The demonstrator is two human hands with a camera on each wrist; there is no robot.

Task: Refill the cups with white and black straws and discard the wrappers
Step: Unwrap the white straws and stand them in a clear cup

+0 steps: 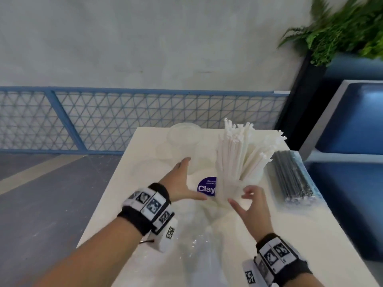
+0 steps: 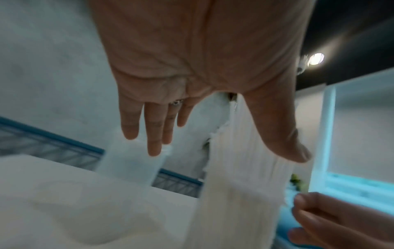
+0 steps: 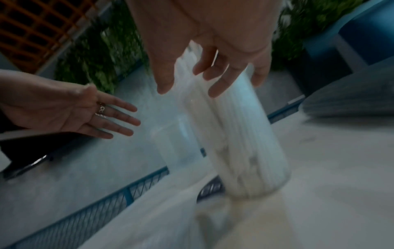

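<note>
On the white table [image 1: 145, 162] stands a clear cup packed with white straws [image 1: 238, 154], also blurred in the right wrist view [image 3: 241, 134]. My right hand [image 1: 250, 204] hovers at its near side with fingers spread and relaxed, holding nothing. My left hand [image 1: 180, 183] stretches flat to the left of the straws, with its fingers toward an empty clear cup [image 1: 184, 137] farther back. A wrapped bundle of black straws [image 1: 292, 177] lies at the right edge. An empty clear wrapper [image 1: 199, 251] lies crumpled near me.
A purple round sticker [image 1: 206, 187] shows beside the straw cup. A blue bench [image 1: 352, 125] sits right of the table, with a potted plant [image 1: 342, 27] behind it. A blue mesh railing [image 1: 103, 121] runs past the table's far edge.
</note>
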